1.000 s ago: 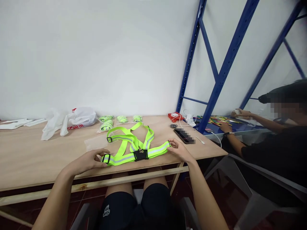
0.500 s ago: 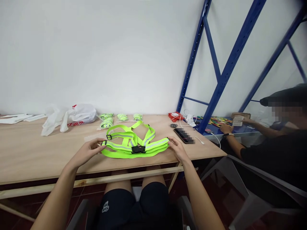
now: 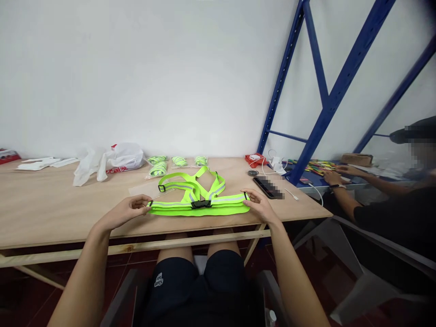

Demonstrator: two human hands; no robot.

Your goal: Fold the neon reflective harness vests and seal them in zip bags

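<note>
A neon-yellow reflective vest (image 3: 225, 200) made of elastic straps lies on the wooden table in front of me. Its waist belt is stretched nearly straight, with a black buckle (image 3: 200, 204) fastened at the middle. My left hand (image 3: 131, 210) pinches the belt's left end beside a black slider. The right end is pinched by my right hand (image 3: 260, 204), next to another slider. Behind the belt the shoulder straps form loose loops. A clear plastic bag (image 3: 146, 188) lies flat, partly under the vest's left side.
Several bagged vests (image 3: 158, 169) sit near the wall, right of a white plastic bag (image 3: 124, 159). A phone (image 3: 267, 187), a cable and a red item (image 3: 256, 160) are on the right. Beyond the blue rack post (image 3: 315, 131), a co-worker (image 3: 391, 200) handles things at another table.
The belt has been pulled straighter and tauter between my two hands, its lower layer now flatter. The camera view has shifted slightly left. The co-worker's hands have moved, and the pale block they held is gone from view.
</note>
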